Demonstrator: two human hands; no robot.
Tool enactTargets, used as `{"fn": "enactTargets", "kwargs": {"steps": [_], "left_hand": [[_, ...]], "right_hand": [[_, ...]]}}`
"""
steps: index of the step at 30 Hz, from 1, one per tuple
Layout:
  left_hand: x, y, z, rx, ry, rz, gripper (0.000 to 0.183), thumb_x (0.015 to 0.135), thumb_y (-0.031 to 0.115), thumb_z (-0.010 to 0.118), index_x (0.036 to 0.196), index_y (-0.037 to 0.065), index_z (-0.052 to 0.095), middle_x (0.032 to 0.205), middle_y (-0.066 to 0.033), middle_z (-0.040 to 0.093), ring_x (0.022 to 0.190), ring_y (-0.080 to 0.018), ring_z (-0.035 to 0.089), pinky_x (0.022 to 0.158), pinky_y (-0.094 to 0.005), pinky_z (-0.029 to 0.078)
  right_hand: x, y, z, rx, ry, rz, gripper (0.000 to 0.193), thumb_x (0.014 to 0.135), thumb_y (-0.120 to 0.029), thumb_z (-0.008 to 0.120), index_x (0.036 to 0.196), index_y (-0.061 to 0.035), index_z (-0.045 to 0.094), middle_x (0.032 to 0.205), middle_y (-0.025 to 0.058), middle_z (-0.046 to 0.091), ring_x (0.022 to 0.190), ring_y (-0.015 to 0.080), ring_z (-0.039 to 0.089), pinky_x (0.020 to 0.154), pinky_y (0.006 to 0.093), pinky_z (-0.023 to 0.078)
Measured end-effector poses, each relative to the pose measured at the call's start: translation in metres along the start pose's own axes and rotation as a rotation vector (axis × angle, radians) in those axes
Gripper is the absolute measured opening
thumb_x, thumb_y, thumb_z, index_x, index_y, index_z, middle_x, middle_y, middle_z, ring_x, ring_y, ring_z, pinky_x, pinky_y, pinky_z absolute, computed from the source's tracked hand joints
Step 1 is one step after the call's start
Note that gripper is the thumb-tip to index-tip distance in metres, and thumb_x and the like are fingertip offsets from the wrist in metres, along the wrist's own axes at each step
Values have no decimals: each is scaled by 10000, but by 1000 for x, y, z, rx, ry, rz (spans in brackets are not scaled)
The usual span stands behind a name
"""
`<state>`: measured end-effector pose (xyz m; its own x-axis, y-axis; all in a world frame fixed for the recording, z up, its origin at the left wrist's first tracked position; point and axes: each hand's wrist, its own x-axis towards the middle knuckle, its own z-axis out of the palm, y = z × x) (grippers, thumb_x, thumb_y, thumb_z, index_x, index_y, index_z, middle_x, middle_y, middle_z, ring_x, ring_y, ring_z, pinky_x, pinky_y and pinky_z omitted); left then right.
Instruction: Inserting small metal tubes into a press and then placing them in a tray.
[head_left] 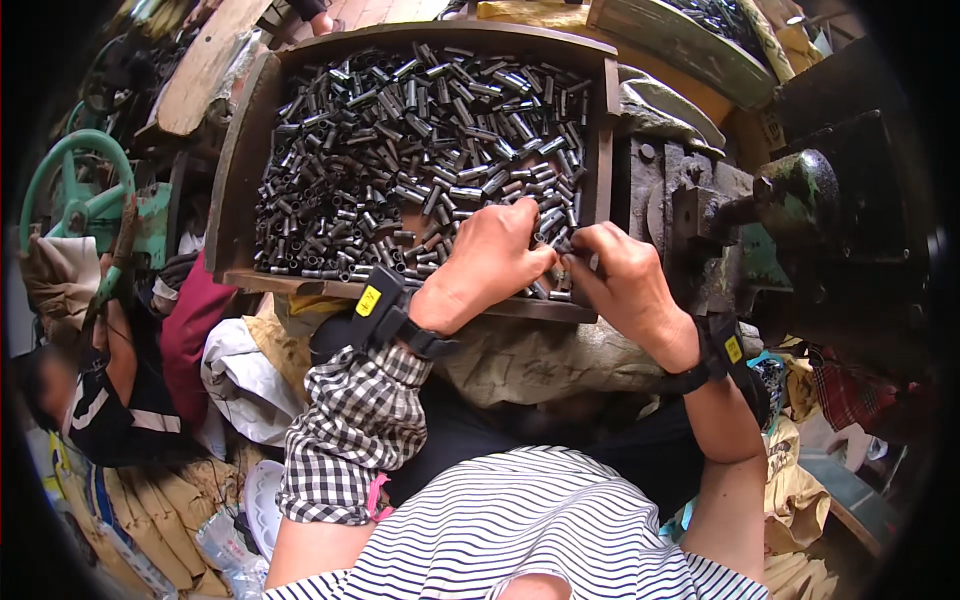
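Observation:
A shallow wooden tray [606, 150] in front of me holds a loose heap of short, dark metal tubes [410, 130], lying at all angles. Over its near right corner, my left hand [490, 258] is closed, thumb and fingers pinched together; what they hold is hidden. Close beside it, my right hand [628, 282] pinches a small dark piece, seemingly one of the metal tubes, between thumb and forefinger. The two hands' fingertips almost meet just above the tubes. Black bands sit on both wrists.
Greasy machinery [720, 220] stands hard against the tray's right side. At left are a green handwheel [78, 185] and another person's arm [120, 350]. A sack [540, 360] lies under the tray's near edge. A white plastic basin [262, 505] sits lower left.

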<state>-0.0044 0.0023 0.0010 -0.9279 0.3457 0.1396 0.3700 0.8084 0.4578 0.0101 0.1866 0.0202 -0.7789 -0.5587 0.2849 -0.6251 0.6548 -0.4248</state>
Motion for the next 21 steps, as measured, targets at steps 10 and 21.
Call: {"fn": "enactTargets", "kwargs": {"steps": [10,21], "left_hand": [[-1,2,-12,-1539,-301,-507,157,872,68,451,957,8,570,713,-44,606,503,-70,560,434,-166,457],[-6,1,-4,-1691,-261,-552,157,900,112,526,997,-3,572,768,-69,615,539,-79,572,474,-175,481]], "right_hand": [[-7,3,-8,1259,-59,663,184,822,-27,624,992,25,573,733,23,586,587,30,544,491,180,438],[-10,6,-3,1239,34,671,126,892,-101,563,943,14,573,718,6,580,522,18,502,447,164,396]]}}
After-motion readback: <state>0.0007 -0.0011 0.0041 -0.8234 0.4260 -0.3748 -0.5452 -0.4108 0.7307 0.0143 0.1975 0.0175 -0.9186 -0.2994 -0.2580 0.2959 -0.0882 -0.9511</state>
